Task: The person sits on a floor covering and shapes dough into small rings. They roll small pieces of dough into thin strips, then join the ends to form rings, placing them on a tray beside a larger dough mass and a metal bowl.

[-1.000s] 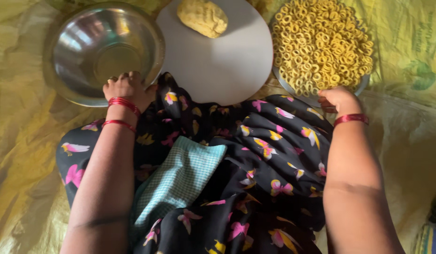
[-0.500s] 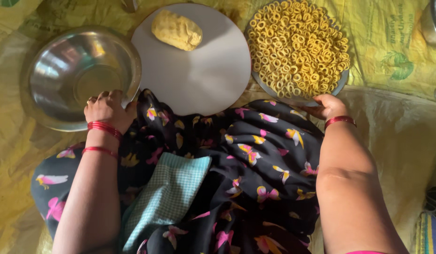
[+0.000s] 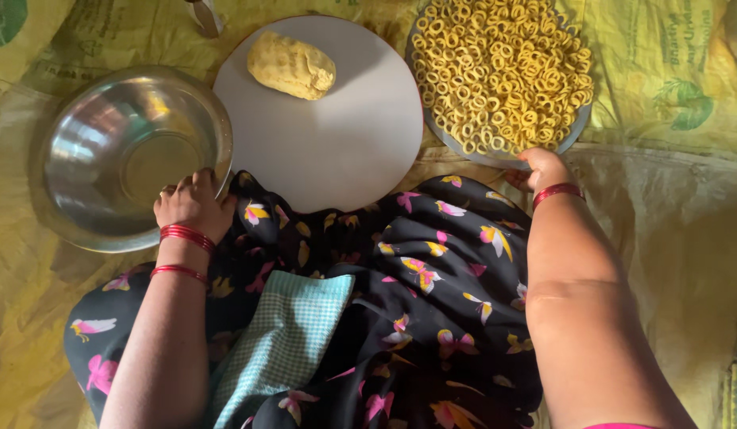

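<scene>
My left hand (image 3: 195, 205), with red bangles at the wrist, grips the near rim of an empty steel bowl (image 3: 90, 135) on the left. My right hand (image 3: 543, 168), also with a red bangle, holds the near edge of a round plate (image 3: 576, 127) heaped with several small yellow dough rings (image 3: 499, 71). Between the two lies a round white board (image 3: 336, 143) with a lump of yellow dough (image 3: 291, 65) at its far side. My lap, in dark flowered cloth (image 3: 432, 270), fills the lower middle.
A yellow printed sheet (image 3: 662, 199) covers the floor under everything. A green checked cloth (image 3: 285, 342) lies on my lap. Part of a metal tool (image 3: 205, 16) shows at the top edge.
The view has shifted, so bowl, board and plate now sit further right in the frame. Both hands keep their places at the bowl rim and the plate edge.
</scene>
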